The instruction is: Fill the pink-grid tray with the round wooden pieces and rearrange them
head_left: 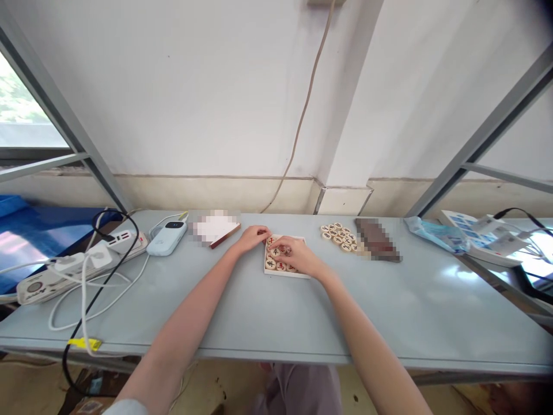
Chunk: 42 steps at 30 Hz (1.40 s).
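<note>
A shallow white box (287, 275) on the grey table holds round wooden pieces with red or black characters. My left hand (254, 237) is at the box's back left corner, its fingers curled together; what they hold, if anything, is hidden. My right hand (298, 255) reaches over the box from the right and covers part of its contents. Its thumb and forefinger are bent around a round piece (275, 252) near the box's left side. More round pieces (339, 235) lie in a loose cluster behind and to the right of the box.
A dark brown, partly blurred lid or box (378, 239) lies right of the cluster. Left of my hands are a blurred white object with a brown edge (220, 229), a light blue device (167, 238) and a power strip (43, 285) with tangled cables. Papers (475, 233) lie far right.
</note>
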{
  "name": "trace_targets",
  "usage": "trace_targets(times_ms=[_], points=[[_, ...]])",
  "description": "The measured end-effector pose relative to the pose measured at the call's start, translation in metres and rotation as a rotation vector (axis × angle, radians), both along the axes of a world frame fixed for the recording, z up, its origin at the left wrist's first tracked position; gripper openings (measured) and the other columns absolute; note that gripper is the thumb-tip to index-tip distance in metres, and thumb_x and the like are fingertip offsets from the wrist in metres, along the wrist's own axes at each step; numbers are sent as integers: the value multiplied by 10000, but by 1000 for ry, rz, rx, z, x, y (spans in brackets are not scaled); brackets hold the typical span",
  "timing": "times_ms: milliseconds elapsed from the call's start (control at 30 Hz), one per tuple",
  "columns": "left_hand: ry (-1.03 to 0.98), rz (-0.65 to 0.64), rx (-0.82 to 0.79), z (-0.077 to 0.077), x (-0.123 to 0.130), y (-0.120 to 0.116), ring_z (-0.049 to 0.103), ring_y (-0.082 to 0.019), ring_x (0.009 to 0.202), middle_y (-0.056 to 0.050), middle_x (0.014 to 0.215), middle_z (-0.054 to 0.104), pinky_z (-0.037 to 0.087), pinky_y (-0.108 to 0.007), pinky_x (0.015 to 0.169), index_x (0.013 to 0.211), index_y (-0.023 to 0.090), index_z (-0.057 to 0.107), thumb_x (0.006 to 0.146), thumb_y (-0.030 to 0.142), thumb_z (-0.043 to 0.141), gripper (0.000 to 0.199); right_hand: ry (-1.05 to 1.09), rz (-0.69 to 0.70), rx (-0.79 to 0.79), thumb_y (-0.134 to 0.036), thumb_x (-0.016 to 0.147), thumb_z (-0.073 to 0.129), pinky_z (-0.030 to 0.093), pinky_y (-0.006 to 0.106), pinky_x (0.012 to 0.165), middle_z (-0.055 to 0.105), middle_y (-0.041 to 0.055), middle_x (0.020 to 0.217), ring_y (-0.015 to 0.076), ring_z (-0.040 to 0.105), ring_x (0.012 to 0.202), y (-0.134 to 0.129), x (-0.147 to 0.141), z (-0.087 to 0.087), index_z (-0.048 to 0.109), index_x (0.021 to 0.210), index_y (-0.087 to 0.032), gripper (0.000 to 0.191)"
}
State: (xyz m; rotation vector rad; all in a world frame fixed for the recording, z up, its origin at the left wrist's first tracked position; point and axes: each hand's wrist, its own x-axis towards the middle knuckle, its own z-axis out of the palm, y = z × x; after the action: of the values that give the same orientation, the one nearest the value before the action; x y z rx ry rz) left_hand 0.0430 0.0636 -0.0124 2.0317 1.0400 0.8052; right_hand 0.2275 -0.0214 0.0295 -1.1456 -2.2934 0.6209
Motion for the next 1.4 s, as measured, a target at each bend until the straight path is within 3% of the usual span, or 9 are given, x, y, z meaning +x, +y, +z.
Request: trace_targets(times_ms=[100, 233, 467, 667, 733, 833, 933, 1200, 1400], points=[[-7, 1, -2, -2, 0, 1, 571, -162, 707, -20, 720, 631, 418, -253, 698, 754, 153, 626, 769, 369, 457, 275, -157, -201, 172, -270, 816, 520, 365, 317, 831, 633, 41, 1009, 170, 555, 900, 4, 15, 5, 619, 987, -211, 206], [-3, 15, -23, -2, -1, 2, 578, -164, 714, -20, 732, 639, 420, -252, 706, 761, 153, 624, 770, 354, 459, 260, -493, -501, 391, -229, 829, 483, 271, 389, 854, 634, 97, 986, 234, 522, 942, 11, 47, 5, 624, 954, -168, 198], [-15, 12, -34, -2, 0, 0, 585, -169, 724, -24, 754, 644, 426, -255, 706, 762, 153, 621, 765, 350, 468, 250, -691, -670, 337, -153, 783, 475, 257, 393, 799, 638, 99, 976, 250, 496, 963, 14, 82, -5, 641, 891, -181, 200], [-14, 7, -46, -2, 0, 0, 584, -165, 717, -26, 759, 644, 429, -256, 710, 775, 151, 623, 768, 339, 463, 247, -520, -601, 355, -69, 739, 460, 259, 413, 859, 631, 77, 1024, 235, 504, 963, 9, 71, 8, 650, 863, -198, 261], [-8, 7, -40, -1, 0, 0, 583, -167, 724, -27, 761, 644, 427, -256, 709, 772, 151, 623, 768, 350, 467, 253, -357, -462, 283, -103, 756, 466, 289, 384, 873, 633, 55, 1020, 213, 519, 963, 6, 54, 13, 645, 880, -209, 242], [12, 10, -3, 1, 0, -2, 575, -171, 735, -26, 761, 644, 423, -256, 711, 762, 153, 625, 770, 359, 466, 260, -148, -121, 70, -186, 754, 530, 376, 300, 812, 625, 23, 1035, 170, 552, 919, 0, 25, 14, 633, 963, -234, 238], [20, 5, 30, 3, 0, -4, 569, -171, 741, -27, 774, 646, 418, -256, 716, 769, 155, 629, 777, 356, 457, 264, -125, 107, -60, -156, 712, 577, 396, 280, 794, 636, -3, 1011, 156, 567, 895, -7, 3, 9, 631, 962, -253, 274], [-1, -15, 34, 4, 0, -4, 566, -161, 717, -25, 750, 641, 418, -248, 701, 759, 152, 625, 776, 337, 454, 253, -175, 34, 72, -275, 708, 646, 315, 377, 889, 599, 19, 1050, 210, 480, 1058, -11, -8, 3, 622, 894, -263, 189], [25, 16, 1, 3, 1, -3, 581, -181, 763, -38, 789, 658, 427, -260, 724, 761, 154, 630, 760, 366, 460, 271, -168, -203, 180, -368, 729, 621, 302, 383, 881, 580, 1, 1092, 200, 479, 1044, -3, 30, 20, 606, 892, -270, 191]])
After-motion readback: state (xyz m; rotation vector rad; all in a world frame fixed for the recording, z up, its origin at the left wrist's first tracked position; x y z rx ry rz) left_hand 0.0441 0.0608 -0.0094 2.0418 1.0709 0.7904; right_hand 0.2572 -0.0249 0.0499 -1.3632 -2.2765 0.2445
